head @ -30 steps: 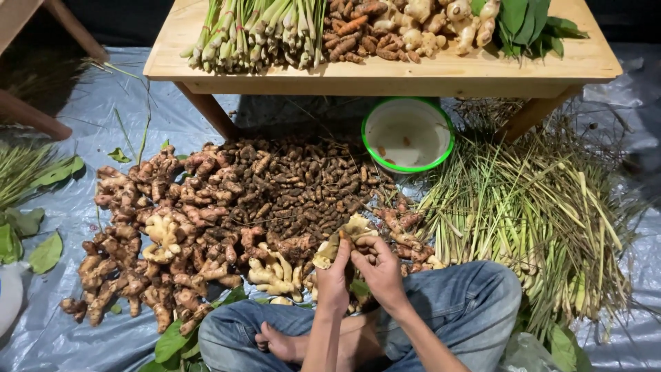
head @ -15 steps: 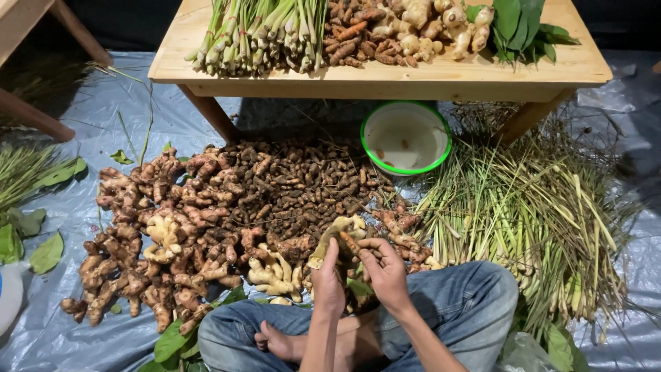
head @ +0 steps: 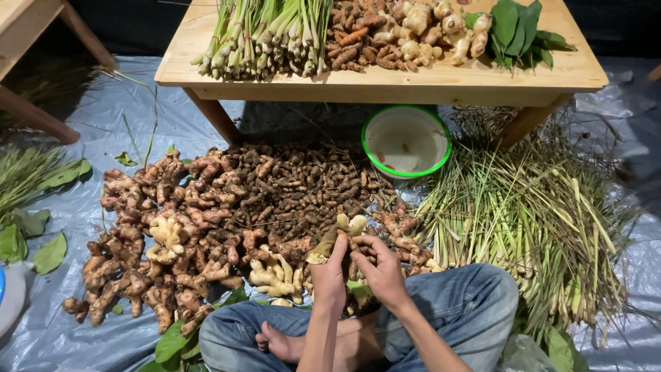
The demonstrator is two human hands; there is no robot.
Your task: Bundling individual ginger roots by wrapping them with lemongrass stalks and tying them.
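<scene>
Both hands meet over the lap of a person sitting cross-legged in blue jeans, and they grip one pale, knobbly piece of ginger root [head: 342,234]: the left hand [head: 329,270] is wrapped around its lower end, the right hand [head: 381,267] pinches it from the side, so much of the root is hidden behind fingers and its full shape is hard to make out. It is held just above the near edge of a heap of roots [head: 227,220] spread on a crinkled grey plastic sheet [head: 76,331]; the heap runs from large, lumpy, reddish-brown rhizomes at the left to small, dark, finger-like ones in the middle. To the right lies a loose pile of lemongrass stalks [head: 530,213], dry and straw-like. A white bowl with a green rim [head: 406,141] stands partly under the wooden desk [head: 441,86], which carries trimmed stalks, roots and green leaves, cut off at the top edge. A bare foot [head: 275,342] shows between the knees.
</scene>
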